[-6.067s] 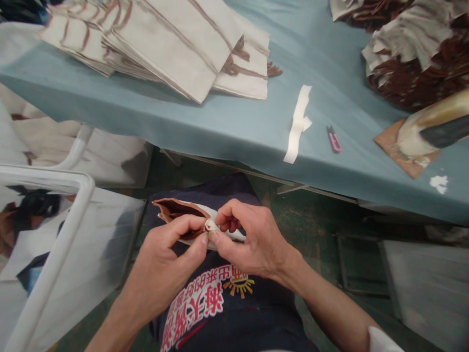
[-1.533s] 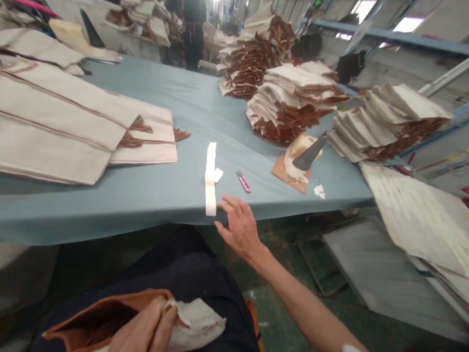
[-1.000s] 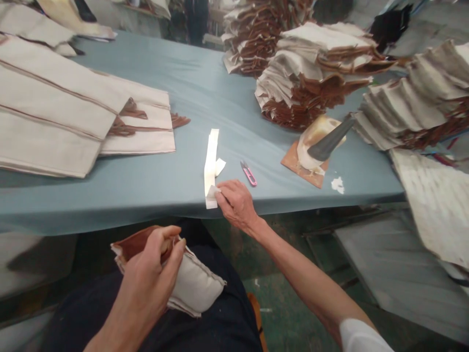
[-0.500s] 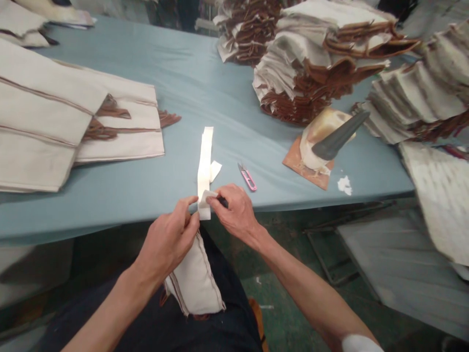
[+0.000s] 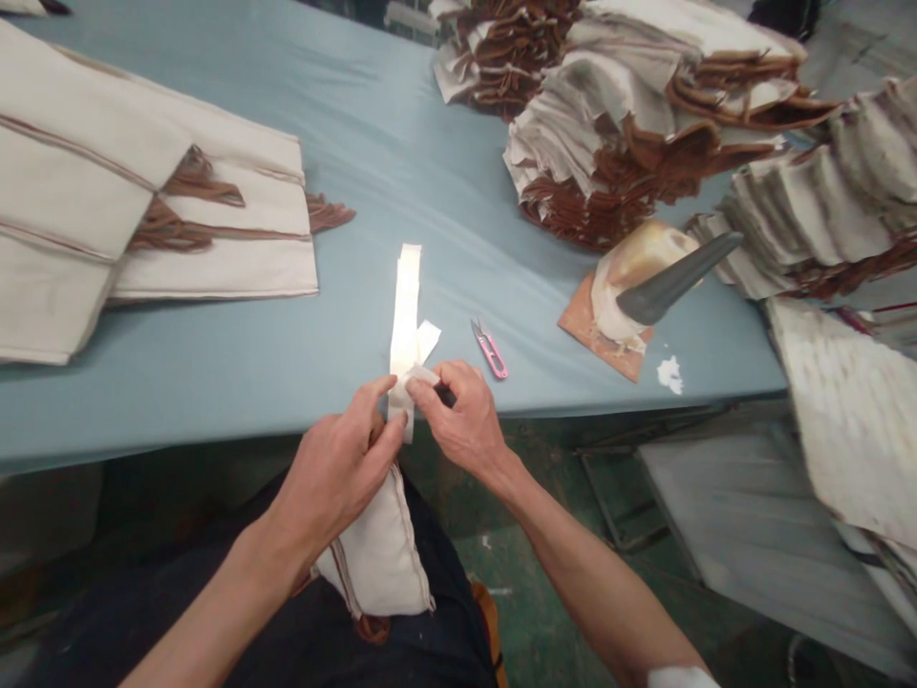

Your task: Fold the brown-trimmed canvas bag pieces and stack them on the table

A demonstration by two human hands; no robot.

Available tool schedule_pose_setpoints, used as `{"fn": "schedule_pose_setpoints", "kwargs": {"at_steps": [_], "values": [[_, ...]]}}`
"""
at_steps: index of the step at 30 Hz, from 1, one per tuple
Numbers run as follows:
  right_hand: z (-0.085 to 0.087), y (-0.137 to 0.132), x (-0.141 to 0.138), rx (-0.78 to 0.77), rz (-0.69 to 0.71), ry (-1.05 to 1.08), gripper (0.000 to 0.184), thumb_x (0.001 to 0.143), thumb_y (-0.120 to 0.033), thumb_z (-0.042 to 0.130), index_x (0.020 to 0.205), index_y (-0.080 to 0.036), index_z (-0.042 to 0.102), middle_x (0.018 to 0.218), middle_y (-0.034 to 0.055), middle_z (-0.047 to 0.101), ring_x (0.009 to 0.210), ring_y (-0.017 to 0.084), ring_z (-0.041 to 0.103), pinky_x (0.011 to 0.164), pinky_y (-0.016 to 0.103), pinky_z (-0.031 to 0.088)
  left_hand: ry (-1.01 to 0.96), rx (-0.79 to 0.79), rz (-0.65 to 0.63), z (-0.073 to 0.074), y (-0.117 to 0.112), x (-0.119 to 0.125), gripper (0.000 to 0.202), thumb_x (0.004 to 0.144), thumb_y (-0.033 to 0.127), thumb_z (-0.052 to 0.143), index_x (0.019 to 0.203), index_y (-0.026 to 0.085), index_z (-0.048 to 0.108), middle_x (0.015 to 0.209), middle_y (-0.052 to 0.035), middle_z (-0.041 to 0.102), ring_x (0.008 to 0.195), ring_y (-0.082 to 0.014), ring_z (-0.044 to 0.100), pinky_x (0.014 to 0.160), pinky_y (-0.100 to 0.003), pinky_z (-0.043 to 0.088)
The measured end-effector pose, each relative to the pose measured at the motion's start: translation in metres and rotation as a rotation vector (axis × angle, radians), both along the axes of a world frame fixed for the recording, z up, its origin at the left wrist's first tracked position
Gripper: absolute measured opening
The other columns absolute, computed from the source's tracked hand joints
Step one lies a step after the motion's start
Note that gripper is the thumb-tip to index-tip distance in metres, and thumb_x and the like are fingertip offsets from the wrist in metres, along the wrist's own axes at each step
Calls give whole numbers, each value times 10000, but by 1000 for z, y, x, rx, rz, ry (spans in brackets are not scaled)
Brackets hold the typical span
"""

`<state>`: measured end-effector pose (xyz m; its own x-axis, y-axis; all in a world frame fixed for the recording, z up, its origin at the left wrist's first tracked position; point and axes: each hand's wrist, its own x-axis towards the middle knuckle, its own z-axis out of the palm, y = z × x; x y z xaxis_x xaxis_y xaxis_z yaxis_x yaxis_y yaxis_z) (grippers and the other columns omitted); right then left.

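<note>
A stack of narrow white strips [image 5: 406,296] lies on the table's front edge, its lower end hanging slightly over. My left hand [image 5: 348,449] has index finger and thumb on the lower end of the strips, the other fingers curled under and partly hidden. Between thumb and forefinger, my right hand [image 5: 462,411] pinches a small white label [image 5: 424,374] just above the strips. Something dark shows inside its curled fingers, too hidden to name. A sewn off-white fabric piece [image 5: 391,554] with brown edging rests on my lap, its top end behind my left hand. Pink thread snips [image 5: 490,351] lie right of the strips.
Folded off-white fabric pieces with brown cords [image 5: 215,229] lie at left. A glue container [image 5: 630,287] with a dark grey spout stands on a brown square at right, beside a white spill [image 5: 671,375]. Stacks of white-and-brown pieces [image 5: 608,153] fill the back right.
My left thumb has moved right, onto the lower end of the strips. My right hand still pinches the small label, now tilted differently. The whole view has shifted slightly.
</note>
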<state>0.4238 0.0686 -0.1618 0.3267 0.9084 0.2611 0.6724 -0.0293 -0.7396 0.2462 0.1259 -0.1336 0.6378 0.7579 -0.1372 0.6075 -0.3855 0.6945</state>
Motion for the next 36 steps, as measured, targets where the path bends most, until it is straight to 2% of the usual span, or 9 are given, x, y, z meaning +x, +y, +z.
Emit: {"fn": "schedule_pose_setpoints", "kwargs": {"at_steps": [6,13,19,24,31,36], "values": [[-4,2,1,45,-15,0,448,1102,-417,583,697,-243,503,699,-14,581,767,194,571,781,361,374,45,9,68,-1,1,9,603,991,489,434,1433,148,661,603,6,644,608,-300,660,645,-351,321],[-9,3,4,83,-63,75,505,1116,-493,531,676,-247,506,709,-4,589,712,180,531,765,360,387,-27,3,109,-1,-5,5,614,1017,481,448,1521,151,567,586,56,637,545,-249,626,632,-335,393],[-4,2,1,91,-81,164,458,1039,-503,661,689,-249,509,714,-24,580,730,180,545,746,338,411,-126,34,133,-1,-6,6,438,1013,455,489,1309,189,671,580,60,646,550,-224,647,632,-317,418],[-1,4,-1,85,-105,229,499,997,-535,724,663,-253,482,682,-38,537,716,175,514,735,330,416,-140,50,173,-3,-6,11,291,1014,406,508,1096,212,709,662,7,754,588,-217,678,632,-312,413],[-1,11,-4,97,-180,350,649,1008,-725,635,639,-263,367,630,-56,388,640,145,394,602,296,323,-185,47,241,-6,-6,14,361,1029,447,520,1095,206,780,742,-19,816,679,-239,762,650,-314,482],[3,15,-3,146,-213,432,668,1042,-787,528,653,-265,375,626,-50,393,631,141,383,584,289,344,-194,119,287,-10,-8,12,389,1074,460,472,1066,202,763,727,-1,785,632,-196,715,633,-275,484]]}}
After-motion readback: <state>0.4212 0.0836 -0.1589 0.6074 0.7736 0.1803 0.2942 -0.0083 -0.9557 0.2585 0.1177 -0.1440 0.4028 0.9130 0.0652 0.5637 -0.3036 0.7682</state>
